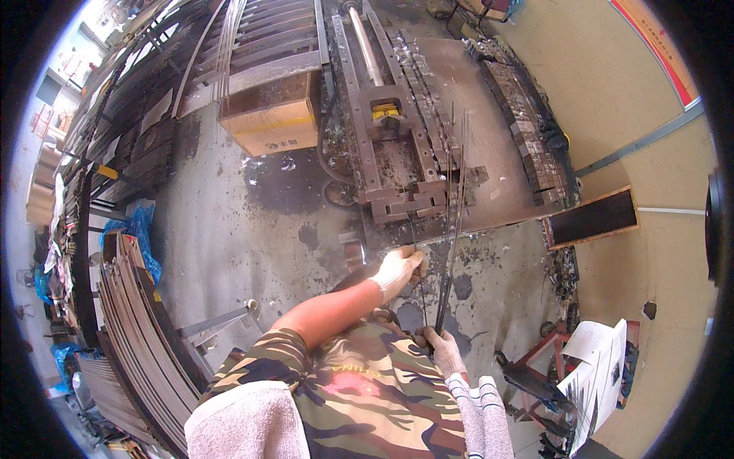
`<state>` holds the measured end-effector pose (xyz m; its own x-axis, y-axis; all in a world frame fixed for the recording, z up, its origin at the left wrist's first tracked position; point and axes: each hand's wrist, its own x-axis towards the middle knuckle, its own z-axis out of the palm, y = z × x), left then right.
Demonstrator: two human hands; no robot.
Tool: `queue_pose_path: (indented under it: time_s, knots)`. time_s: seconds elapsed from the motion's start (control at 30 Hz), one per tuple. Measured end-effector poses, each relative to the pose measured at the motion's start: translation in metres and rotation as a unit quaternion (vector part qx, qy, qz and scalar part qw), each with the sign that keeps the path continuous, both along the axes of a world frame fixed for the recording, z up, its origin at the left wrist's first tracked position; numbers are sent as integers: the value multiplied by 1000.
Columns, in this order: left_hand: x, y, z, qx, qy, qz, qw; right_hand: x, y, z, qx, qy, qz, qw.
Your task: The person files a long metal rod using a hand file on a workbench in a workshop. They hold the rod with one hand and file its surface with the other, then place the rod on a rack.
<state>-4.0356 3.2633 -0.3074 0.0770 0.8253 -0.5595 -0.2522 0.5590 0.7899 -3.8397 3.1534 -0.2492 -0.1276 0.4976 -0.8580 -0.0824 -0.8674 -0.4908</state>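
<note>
My left hand (399, 269), in a pale work glove, reaches forward and pinches a thin dark metal rod (423, 295). The far end of that rod meets the front block (408, 207) of a heavy steel machine with a long shiny shaft (365, 43). Closer to my body, my right hand (444, 347), also gloved, grips a bundle of long thin metal rods (453, 252). The bundle rises past the machine's right side. The single rod's near end reaches the right hand, where the fingers hide how it is held.
A cardboard box (275, 123) stands left of the machine, below a metal rack (269, 40). Stacked metal blocks (524, 123) line the right wall. Long strips (140, 327) lean at lower left. At lower right is a red metal frame (539, 358) with white sheets (593, 367).
</note>
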Motion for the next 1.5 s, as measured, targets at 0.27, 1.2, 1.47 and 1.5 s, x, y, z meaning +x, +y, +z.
queue_pose_path:
  time_s: [0.27, 1.2, 1.47, 1.5]
  knots:
    - [4, 0, -16, -11, -27, 20, 999, 1, -3, 1, 15, 2, 10, 1000]
    - [5, 15, -2, -59, 14, 64, 996, 11, -6, 27, 70, -14, 24, 997]
    - [-10, -22, -61, 217, 234, -319, 892, 9, -4, -9, 36, -27, 19, 999]
    - [-18, -18, -58, 213, 222, -351, 884, 9, -1, -10, 39, -26, 28, 999]
